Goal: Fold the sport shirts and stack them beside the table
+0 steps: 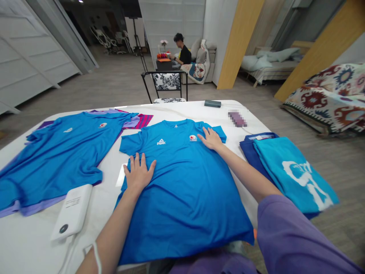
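A blue T-shirt (182, 190) lies spread front side up before me, its collar away from me and its hem at the near table edge. White logos mark its chest, and soft wrinkles cross its middle. My left hand (139, 171) rests flat on the shirt's left side below the sleeve, fingers spread. Near the right sleeve, beside the round chest badge, my right hand (210, 138) lies on the fabric with its fingers stretched out. Neither hand grips the cloth.
More shirts (71, 152) lie layered at the left. Folded garments (293, 171) are stacked on the right. A white power bank (74, 211) with a cable sits near left on the white table (105, 201). Beyond are a dark box (212, 104), a chair (167, 82) and a seated person (184, 53).
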Action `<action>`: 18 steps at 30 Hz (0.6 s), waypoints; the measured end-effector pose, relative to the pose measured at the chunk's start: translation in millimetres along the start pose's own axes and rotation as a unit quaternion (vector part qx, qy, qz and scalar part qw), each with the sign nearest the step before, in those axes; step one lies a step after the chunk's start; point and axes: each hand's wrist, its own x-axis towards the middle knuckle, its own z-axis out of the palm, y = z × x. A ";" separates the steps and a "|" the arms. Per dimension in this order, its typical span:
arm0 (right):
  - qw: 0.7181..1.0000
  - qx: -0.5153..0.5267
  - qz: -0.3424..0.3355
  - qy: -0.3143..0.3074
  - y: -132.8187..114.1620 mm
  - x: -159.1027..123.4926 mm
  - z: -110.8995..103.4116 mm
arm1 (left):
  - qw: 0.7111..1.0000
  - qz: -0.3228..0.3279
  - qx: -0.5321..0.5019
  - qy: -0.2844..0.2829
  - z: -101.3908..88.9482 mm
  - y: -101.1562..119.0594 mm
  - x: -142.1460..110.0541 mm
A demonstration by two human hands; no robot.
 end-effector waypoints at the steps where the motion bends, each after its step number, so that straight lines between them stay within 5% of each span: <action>1: 1.000 0.001 0.021 0.012 9.8 -0.8 -7.4 | 1.000 -0.005 -0.005 0.000 -2.4 -1.4 1.1; 6: 0.996 -0.029 0.079 0.037 58.4 1.2 -42.8 | 0.995 0.038 -0.054 0.073 -24.9 -18.1 56.9; 10: 0.991 -0.057 0.121 -0.016 79.1 8.5 -52.7 | 0.997 0.018 -0.063 0.036 -35.3 -35.1 126.7; 18: 0.966 -0.155 0.208 -0.014 107.7 36.8 -45.2 | 0.996 -0.068 -0.048 0.013 -13.3 -41.2 195.0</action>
